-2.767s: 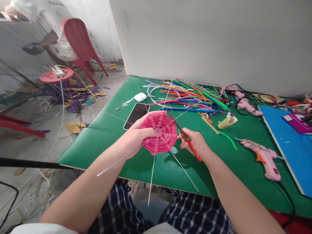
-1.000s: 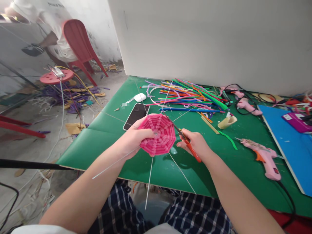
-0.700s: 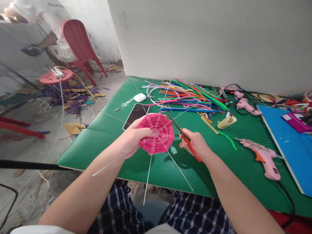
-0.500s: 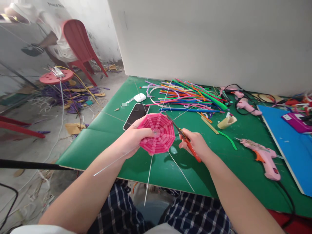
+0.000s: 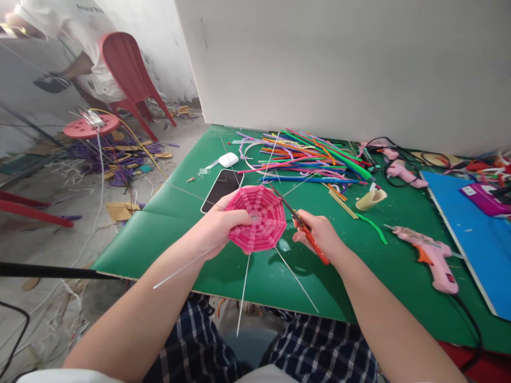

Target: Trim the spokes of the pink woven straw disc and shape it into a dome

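Observation:
My left hand grips a pink octagonal disc at its left side, the thumb lying across the face near the centre. The disc looks wound in rings of pipe cleaner, and thin pale rods stick out from it all round. In my right hand is a pair of scissors with red handles, the fingers closed round them. Their dark blades point up and left, with the tips by the disc's upper right edge. Whether the tips touch the disc or a rod I cannot tell.
Colourful pipe cleaners lie heaped at the back of the green table. Behind the disc are a phone and a white case. A pink glue gun and a blue board lie right. A person sits on a red chair.
Almost nothing differs. The disc, the scissors and both hands keep their places, while the view has shifted very slightly.

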Demonstrator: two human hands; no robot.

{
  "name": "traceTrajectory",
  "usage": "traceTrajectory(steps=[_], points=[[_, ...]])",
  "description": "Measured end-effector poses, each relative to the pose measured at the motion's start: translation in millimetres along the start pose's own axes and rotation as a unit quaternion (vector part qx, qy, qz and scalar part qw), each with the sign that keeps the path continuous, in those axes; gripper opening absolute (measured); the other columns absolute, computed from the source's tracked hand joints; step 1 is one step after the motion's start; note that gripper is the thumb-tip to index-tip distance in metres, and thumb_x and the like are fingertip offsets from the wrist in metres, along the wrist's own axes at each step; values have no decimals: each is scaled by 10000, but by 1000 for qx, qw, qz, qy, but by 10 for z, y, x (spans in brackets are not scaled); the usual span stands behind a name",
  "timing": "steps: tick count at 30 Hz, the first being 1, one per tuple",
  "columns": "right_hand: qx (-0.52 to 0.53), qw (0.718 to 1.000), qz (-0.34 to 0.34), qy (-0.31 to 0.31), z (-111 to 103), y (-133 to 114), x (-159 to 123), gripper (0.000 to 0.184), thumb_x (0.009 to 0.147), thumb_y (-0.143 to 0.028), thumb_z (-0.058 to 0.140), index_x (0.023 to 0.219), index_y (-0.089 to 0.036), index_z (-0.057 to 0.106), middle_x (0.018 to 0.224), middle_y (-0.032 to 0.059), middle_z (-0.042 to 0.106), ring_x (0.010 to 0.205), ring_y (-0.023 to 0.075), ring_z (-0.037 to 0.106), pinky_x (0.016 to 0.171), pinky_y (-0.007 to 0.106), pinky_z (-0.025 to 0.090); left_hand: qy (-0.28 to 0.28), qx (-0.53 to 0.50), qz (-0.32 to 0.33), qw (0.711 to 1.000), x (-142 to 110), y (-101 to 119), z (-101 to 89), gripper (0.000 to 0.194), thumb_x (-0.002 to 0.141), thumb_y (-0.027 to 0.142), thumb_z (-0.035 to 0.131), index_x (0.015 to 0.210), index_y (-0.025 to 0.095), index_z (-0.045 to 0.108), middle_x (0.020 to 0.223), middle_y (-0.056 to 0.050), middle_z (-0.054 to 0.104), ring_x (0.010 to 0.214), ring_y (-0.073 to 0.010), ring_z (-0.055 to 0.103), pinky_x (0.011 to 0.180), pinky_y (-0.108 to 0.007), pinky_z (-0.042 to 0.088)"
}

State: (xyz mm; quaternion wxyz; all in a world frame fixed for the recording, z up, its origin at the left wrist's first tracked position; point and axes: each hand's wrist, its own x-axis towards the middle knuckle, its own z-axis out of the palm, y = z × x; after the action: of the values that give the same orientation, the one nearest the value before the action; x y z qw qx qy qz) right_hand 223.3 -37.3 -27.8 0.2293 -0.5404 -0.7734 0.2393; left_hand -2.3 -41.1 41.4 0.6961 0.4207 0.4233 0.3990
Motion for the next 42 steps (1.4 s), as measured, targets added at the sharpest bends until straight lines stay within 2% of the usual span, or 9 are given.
traceTrajectory(steps=[9, 19, 29, 33, 36, 42], points=[[-8, 1000, 2, 1, 17, 23, 1, 195, 724, -368, 550, 685, -220, 430, 524, -49, 445, 460, 104, 381, 468, 219, 239, 5, -5, 3, 1000, -1, -8, 4, 514, 613, 77, 585, 1107, 219, 592, 694, 8, 671, 442, -114, 590, 373, -185, 486], [-6, 1000, -5, 12, 33, 39, 5, 262, 738, -437, 541, 673, -217, 414, 533, -37, 446, 473, 104, 371, 459, 218, 233, 2, -5, -1, 1000, 1, -5, -2, 511, 611, 80, 566, 1099, 227, 595, 723, 14, 656, 439, -125, 590, 338, -212, 493], [-21, 1000, -1, 11, 42, 40, 11, 247, 722, -391, 545, 652, -220, 381, 527, -54, 376, 473, 99, 334, 459, 215, 227, 3, -6, -9, 1000, 19, -1, -26, 512, 590, 62, 557, 1081, 203, 602, 698, 6, 656, 429, -131, 587, 336, -210, 484], [-22, 1000, 1, 14, 44, 24, 11, 264, 739, -404, 531, 644, -219, 368, 529, -50, 383, 470, 98, 347, 453, 213, 228, 1, -19, 0, 1000, 46, 2, -34, 478, 568, 47, 562, 1021, 188, 622, 707, 3, 669, 482, -135, 611, 376, -194, 494], [-25, 999, -7, 25, 44, 8, 9, 320, 743, -458, 534, 633, -217, 354, 529, -48, 383, 470, 94, 333, 454, 213, 238, 3, -27, 0, 1000, 47, 4, -26, 455, 564, 34, 556, 989, 180, 626, 691, 10, 668, 465, -126, 604, 365, -183, 484], [-64, 995, -37, 65, 117, 54, 17, 358, 778, -499, 497, 627, -220, 332, 511, -49, 390, 448, 89, 309, 453, 216, 247, -20, -17, -9, 1000, 36, -24, -30, 515, 591, 76, 566, 1091, 200, 588, 650, 15, 662, 378, -146, 576, 299, -224, 467]])
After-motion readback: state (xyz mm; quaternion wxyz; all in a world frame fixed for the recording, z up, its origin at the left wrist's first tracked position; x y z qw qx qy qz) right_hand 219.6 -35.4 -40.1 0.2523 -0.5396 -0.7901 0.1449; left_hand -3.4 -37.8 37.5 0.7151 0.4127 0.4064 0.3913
